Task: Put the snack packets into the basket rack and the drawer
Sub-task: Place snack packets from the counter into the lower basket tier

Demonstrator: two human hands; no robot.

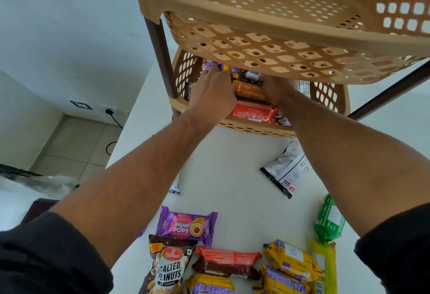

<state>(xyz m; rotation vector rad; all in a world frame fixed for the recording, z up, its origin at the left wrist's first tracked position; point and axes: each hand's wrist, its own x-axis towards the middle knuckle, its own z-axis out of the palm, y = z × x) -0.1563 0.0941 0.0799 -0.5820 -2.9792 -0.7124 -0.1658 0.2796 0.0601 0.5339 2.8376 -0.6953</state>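
Note:
A tan plastic basket rack (267, 44) stands on the white table, its upper basket overhanging the lower basket (181, 77). Both my hands reach into the lower basket. My left hand (213, 96) has its fingers closed on a purple packet (210, 64) at the basket's back left. My right hand (279, 89) rests among the packets, its fingers hidden under the upper basket. An orange packet (249, 90) and a red packet (253, 113) lie between my hands. More snack packets lie near me: a purple JimJam Pops packet (186, 225) and a salted peanuts bag (169, 268).
On the white table (223, 172) lie a black-and-white packet (287, 168), a green packet (329, 221), yellow packets (290, 261) and a red-brown biscuit packet (226, 262). The table's left edge drops to a tiled floor with a wall socket and black cable (111, 117).

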